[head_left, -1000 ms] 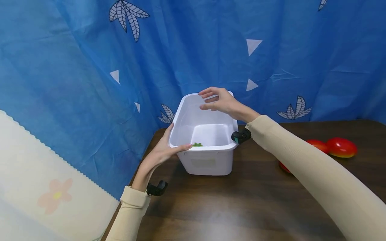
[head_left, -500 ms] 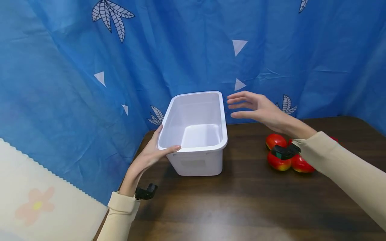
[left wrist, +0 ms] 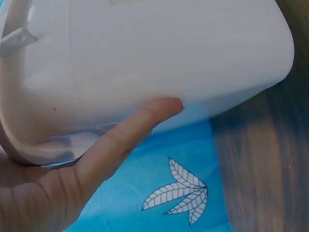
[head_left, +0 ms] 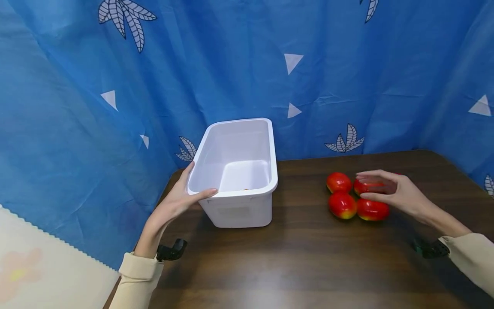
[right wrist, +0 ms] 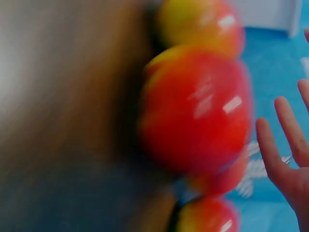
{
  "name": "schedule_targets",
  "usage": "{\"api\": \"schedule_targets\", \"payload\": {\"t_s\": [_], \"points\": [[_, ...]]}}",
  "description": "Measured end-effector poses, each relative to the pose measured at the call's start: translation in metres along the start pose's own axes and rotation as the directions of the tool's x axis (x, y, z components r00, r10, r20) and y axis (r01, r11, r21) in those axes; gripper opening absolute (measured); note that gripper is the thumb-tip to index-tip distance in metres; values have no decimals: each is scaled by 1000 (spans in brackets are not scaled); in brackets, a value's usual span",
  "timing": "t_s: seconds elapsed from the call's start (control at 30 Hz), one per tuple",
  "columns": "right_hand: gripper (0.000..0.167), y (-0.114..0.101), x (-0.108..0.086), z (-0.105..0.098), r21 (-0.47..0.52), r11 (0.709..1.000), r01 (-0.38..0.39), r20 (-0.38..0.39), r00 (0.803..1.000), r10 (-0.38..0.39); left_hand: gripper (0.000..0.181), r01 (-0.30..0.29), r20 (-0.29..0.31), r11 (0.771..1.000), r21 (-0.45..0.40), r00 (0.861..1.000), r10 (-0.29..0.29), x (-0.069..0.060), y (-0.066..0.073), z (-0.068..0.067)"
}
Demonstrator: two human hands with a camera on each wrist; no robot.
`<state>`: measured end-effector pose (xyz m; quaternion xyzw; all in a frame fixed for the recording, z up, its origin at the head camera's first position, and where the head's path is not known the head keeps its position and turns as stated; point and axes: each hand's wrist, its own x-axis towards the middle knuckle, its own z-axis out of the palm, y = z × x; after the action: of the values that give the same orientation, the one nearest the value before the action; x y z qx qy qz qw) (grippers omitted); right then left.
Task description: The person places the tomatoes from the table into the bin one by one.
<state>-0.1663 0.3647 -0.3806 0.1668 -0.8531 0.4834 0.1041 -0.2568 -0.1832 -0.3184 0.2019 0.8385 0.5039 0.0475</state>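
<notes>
My left hand (head_left: pixel 181 195) holds the near left corner of a white plastic bin (head_left: pixel 241 210). Its thumb lies over the rim, and in the left wrist view a finger (left wrist: pixel 130 128) extends along the outer wall. To the right, my right hand (head_left: pixel 395 191) hovers over a cluster of shiny red-and-yellow, mango-like fruits (head_left: pixel 342 205), with its fingers spread and slightly bent. In the right wrist view those fingers (right wrist: pixel 289 125) stand apart from the nearest fruit (right wrist: pixel 198 111), holding nothing. Just a small orange bit shows inside the bin; its near floor is hidden.
The dark wooden table (head_left: pixel 308 262) carries the bin and fruits. A blue curtain (head_left: pixel 231 64) with leaf prints hangs close behind and to the left. A pale cloth with a flower print (head_left: pixel 42 262) lies at the lower left.
My right hand has moved from above the bin rightward and down to the fruits. My left hand has stayed on the bin. The head view has turned right, bringing the fruits into sight.
</notes>
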Motion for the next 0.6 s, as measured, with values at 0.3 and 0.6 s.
{"api": "schedule_targets", "payload": {"t_s": [0.3, 0.6], "points": [[55, 40, -34, -2, -160, 984, 83, -32, 995, -89, 108, 32, 32, 998, -54, 999, -31, -1, 3, 1], [54, 49, -33, 6, -306, 946, 104, -28, 993, -118, 110, 59, 18, 996, -62, 998, -58, -3, 3, 0]]}}
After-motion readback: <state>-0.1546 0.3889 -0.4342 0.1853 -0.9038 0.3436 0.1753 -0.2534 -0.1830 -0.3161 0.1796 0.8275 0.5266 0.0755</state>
